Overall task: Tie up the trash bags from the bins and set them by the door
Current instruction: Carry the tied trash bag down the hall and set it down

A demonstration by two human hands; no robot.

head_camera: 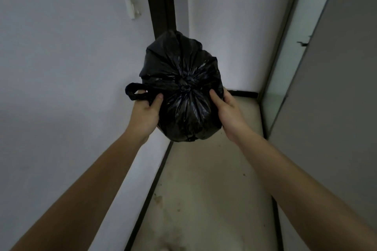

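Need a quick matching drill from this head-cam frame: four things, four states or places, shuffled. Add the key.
Column 1
1. trash bag
2. left hand
3. right hand
4. floor

Column 2
A. pale and stained, running below the bag
B. black, knotted shut at the top, held up off the floor
C. on the bag's side where a loose handle loop sticks out
D. on the bag's side nearer the glass panel

Pairs: 1-B, 2-C, 3-D, 4-A
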